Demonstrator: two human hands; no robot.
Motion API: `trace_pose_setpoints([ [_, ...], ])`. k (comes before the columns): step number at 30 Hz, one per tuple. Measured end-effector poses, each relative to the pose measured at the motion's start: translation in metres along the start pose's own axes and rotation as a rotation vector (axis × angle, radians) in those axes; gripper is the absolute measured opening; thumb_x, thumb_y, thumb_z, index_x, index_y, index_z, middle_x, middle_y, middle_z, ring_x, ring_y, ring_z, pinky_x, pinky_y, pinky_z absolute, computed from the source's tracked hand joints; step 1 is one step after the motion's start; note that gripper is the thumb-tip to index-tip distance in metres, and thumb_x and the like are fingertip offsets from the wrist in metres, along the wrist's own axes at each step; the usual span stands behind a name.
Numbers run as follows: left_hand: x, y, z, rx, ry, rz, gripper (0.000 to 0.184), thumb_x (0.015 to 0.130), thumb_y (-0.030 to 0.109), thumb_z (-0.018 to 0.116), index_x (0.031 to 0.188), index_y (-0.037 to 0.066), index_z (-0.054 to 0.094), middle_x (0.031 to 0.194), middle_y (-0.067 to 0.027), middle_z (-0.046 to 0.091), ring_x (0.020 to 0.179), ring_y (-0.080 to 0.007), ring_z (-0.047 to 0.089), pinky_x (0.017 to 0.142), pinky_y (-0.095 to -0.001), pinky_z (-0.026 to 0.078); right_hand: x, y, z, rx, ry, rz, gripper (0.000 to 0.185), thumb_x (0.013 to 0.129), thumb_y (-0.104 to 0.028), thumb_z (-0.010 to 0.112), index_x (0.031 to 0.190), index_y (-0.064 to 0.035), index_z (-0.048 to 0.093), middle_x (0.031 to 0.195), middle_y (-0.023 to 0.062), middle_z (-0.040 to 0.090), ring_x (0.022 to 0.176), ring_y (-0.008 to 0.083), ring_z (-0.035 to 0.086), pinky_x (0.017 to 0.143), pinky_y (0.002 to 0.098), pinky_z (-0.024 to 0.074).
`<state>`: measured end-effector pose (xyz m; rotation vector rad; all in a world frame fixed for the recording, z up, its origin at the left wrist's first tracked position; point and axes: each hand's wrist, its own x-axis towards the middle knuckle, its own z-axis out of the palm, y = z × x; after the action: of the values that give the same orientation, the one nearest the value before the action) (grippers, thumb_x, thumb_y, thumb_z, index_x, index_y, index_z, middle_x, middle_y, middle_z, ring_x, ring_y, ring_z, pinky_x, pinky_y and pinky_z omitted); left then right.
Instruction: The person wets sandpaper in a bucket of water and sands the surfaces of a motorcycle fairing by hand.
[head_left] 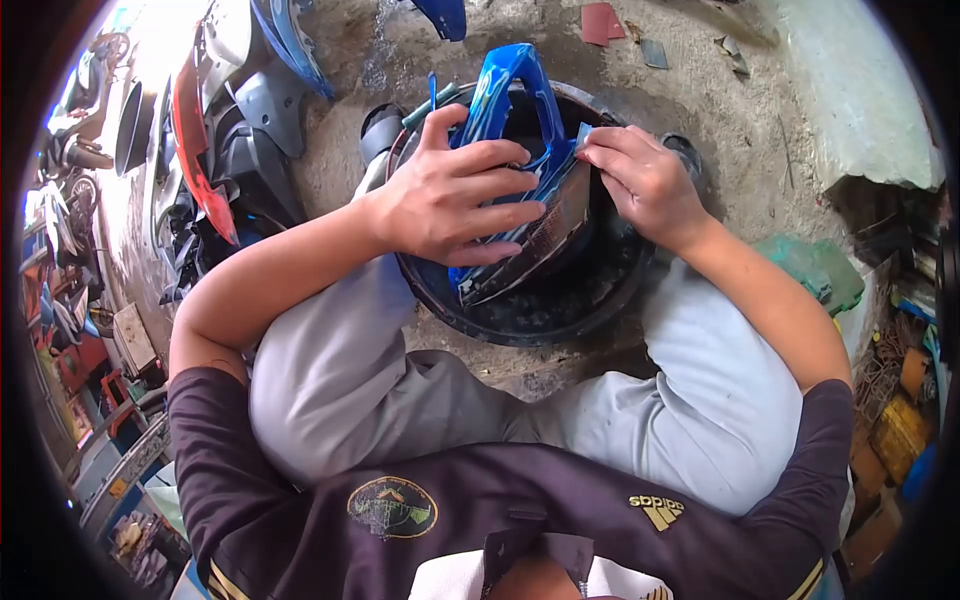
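A glossy blue plastic part [512, 75] with an open, looped upper end rests over a round black basin [550, 325]. Across its left side lies my left hand [450, 195], fingers spread and wrapped over the part, holding it. At the part's right edge, my right hand [645, 180] pinches a small light-blue piece [583, 133] between thumb and fingers. A brownish, mesh-like surface [555, 225] shows at the lower part of the blue piece. Inside the basin the surface looks dark and wet.
Red and dark plastic panels [200, 150] stand at the left. Another blue piece [440, 15] lies beyond the basin. Red scraps [600, 23] are on the concrete floor. A green translucent bag [815, 270] and a pale slab [865, 90] are at the right.
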<state>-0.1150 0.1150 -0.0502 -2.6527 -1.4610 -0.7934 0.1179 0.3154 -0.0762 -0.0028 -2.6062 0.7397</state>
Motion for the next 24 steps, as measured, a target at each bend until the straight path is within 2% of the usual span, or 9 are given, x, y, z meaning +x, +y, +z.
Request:
trace_pose_setpoints([
  [4, -0.004, 0.005, 0.005, 0.006, 0.019, -0.006, 0.039, 0.078, 0.04, 0.086, 0.112, 0.021, 0.082, 0.123, 0.0001, 0.075, 0.125, -0.0232, 0.068, 0.108, -0.063, 0.025, 0.0, 0.005, -0.001, -0.069, -0.009, 0.056, 0.026, 0.087, 0.003, 0.073, 0.112, -0.0012, 0.076, 0.116, 0.0123, 0.073, 0.099, 0.0319, 0.071, 0.087, 0.0413, 0.0602],
  [5, -0.005, 0.006, 0.005, 0.012, 0.025, -0.006, 0.038, 0.078, 0.039, 0.086, 0.111, 0.021, 0.082, 0.123, -0.0001, 0.075, 0.125, -0.0235, 0.068, 0.108, -0.0631, 0.024, 0.0, 0.002, 0.0, -0.055, -0.017, 0.011, 0.026, 0.087, 0.003, 0.073, 0.112, -0.0011, 0.076, 0.116, 0.0124, 0.073, 0.098, 0.0319, 0.071, 0.087, 0.0412, 0.0602],
  [8, -0.009, 0.01, 0.007, 0.006, 0.067, 0.034, 0.033, 0.08, 0.039, 0.084, 0.107, 0.02, 0.078, 0.12, -0.0003, 0.072, 0.124, -0.0231, 0.066, 0.1, -0.0627, 0.031, 0.0, -0.007, 0.001, -0.025, -0.045, -0.083, 0.029, 0.086, 0.004, 0.071, 0.114, -0.0006, 0.075, 0.116, 0.0128, 0.074, 0.097, 0.032, 0.07, 0.087, 0.0404, 0.0605],
  [11, -0.005, 0.009, 0.01, 0.024, 0.067, 0.005, 0.032, 0.079, 0.039, 0.084, 0.104, 0.02, 0.078, 0.119, -0.0004, 0.072, 0.124, -0.0238, 0.066, 0.1, -0.0639, 0.03, -0.003, 0.006, -0.001, -0.081, -0.022, 0.0, 0.03, 0.085, 0.004, 0.071, 0.114, -0.0001, 0.074, 0.116, 0.0135, 0.074, 0.097, 0.032, 0.07, 0.087, 0.0407, 0.0607],
  [14, -0.007, 0.009, 0.011, 0.0, 0.078, -0.005, 0.031, 0.078, 0.039, 0.084, 0.102, 0.02, 0.078, 0.118, 0.0, 0.073, 0.124, -0.0244, 0.066, 0.101, -0.0646, 0.028, -0.014, -0.001, -0.001, -0.06, -0.15, -0.166, 0.031, 0.085, 0.004, 0.07, 0.115, 0.0001, 0.075, 0.116, 0.0137, 0.073, 0.097, 0.0321, 0.07, 0.086, 0.0413, 0.0609],
  [18, -0.006, 0.006, 0.014, 0.016, 0.082, -0.006, 0.031, 0.077, 0.04, 0.084, 0.101, 0.021, 0.078, 0.118, 0.0004, 0.073, 0.124, -0.0244, 0.066, 0.104, -0.0638, 0.026, -0.009, 0.009, -0.002, -0.093, -0.007, -0.094, 0.03, 0.085, 0.004, 0.07, 0.115, 0.0007, 0.075, 0.117, 0.0144, 0.074, 0.101, 0.0336, 0.071, 0.09, 0.0418, 0.0608],
  [21, -0.004, 0.006, 0.017, 0.029, 0.074, -0.026, 0.034, 0.075, 0.041, 0.084, 0.102, 0.021, 0.08, 0.119, 0.0007, 0.074, 0.124, -0.025, 0.066, 0.106, -0.0626, 0.024, -0.005, 0.008, 0.005, -0.012, 0.008, -0.032, 0.029, 0.087, 0.004, 0.07, 0.115, 0.0006, 0.076, 0.118, 0.0152, 0.074, 0.105, 0.0343, 0.072, 0.091, 0.0424, 0.0605],
  [22, -0.005, 0.004, 0.017, 0.036, 0.07, -0.028, 0.037, 0.073, 0.042, 0.083, 0.103, 0.021, 0.082, 0.12, 0.0007, 0.075, 0.123, -0.0257, 0.067, 0.107, -0.0621, 0.024, -0.009, 0.007, 0.012, 0.033, -0.018, -0.091, 0.028, 0.089, 0.002, 0.069, 0.115, -0.0004, 0.077, 0.118, 0.0156, 0.075, 0.107, 0.0344, 0.072, 0.092, 0.0428, 0.0603],
  [24, -0.002, -0.001, 0.015, 0.051, 0.058, -0.03, 0.04, 0.07, 0.042, 0.083, 0.105, 0.021, 0.084, 0.12, 0.0011, 0.076, 0.121, -0.0266, 0.066, 0.106, -0.0599, 0.025, -0.01, 0.013, 0.014, 0.005, -0.005, -0.058, 0.027, 0.089, 0.001, 0.069, 0.116, -0.0007, 0.077, 0.118, 0.0153, 0.075, 0.107, 0.0341, 0.072, 0.093, 0.0424, 0.0603],
])
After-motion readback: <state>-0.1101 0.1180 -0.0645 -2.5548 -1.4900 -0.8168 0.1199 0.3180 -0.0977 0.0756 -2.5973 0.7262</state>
